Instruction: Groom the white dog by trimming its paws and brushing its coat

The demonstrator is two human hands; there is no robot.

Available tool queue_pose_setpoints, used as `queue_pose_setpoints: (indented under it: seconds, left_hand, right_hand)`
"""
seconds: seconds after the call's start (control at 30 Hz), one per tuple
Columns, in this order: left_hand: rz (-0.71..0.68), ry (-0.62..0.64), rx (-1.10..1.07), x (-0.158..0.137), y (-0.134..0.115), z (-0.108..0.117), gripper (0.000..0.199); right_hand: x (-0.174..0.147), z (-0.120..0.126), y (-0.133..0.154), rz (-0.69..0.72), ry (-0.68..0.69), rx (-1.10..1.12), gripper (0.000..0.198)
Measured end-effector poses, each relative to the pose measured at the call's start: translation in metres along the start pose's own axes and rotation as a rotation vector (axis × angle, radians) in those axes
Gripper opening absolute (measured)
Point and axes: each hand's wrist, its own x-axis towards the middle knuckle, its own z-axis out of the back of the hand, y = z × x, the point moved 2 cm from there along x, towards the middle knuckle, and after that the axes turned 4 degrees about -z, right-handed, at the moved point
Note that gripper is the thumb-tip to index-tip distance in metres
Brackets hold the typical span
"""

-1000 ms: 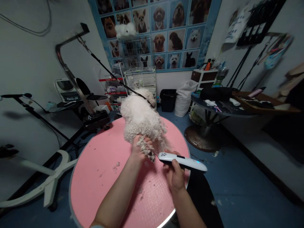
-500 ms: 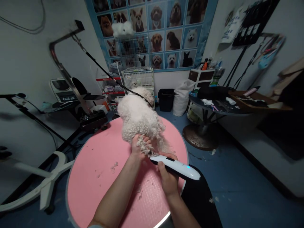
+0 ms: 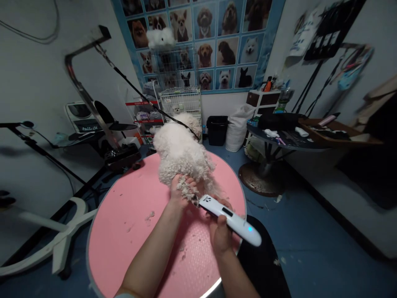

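Observation:
A curly white dog [image 3: 182,149] stands on a round pink grooming table [image 3: 124,231], its rear toward me and its head turned away. My left hand [image 3: 178,191] is wrapped around one of its hind paws [image 3: 187,190], and dark pads show at the paw's end. In my right hand [image 3: 221,231] is a white hair clipper [image 3: 232,219] with a lit blue light. The clipper's head lies right beside the paw; whether it touches I cannot tell. A black leash [image 3: 139,93] runs from the metal arm to the dog's neck area.
Small tufts of cut hair [image 3: 150,215] lie on the pink table. The metal grooming arm [image 3: 80,87] rises at the left. Behind the dog stand a wire cage [image 3: 182,97] and a black bin [image 3: 216,130]. A dark round table [image 3: 288,140] with tools stands at the right.
My right hand has rolled the clipper so its broad white face shows more, and its rear end has dropped slightly. My left hand keeps its hold on the paw.

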Motion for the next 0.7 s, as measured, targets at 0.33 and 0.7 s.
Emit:
queue_pose_setpoints:
  seconds: [0.33, 0.7]
  left_hand:
    - [0.064, 0.014, -0.058, -0.002, -0.008, -0.001, 0.028]
    - [0.088, 0.027, -0.014, -0.001, -0.009, 0.002, 0.031]
  right_hand:
    - [0.041, 0.012, 0.018, -0.407, 0.182, 0.102, 0.049]
    - [0.050, 0.003, 0.016, -0.353, 0.279, 0.068, 0.037]
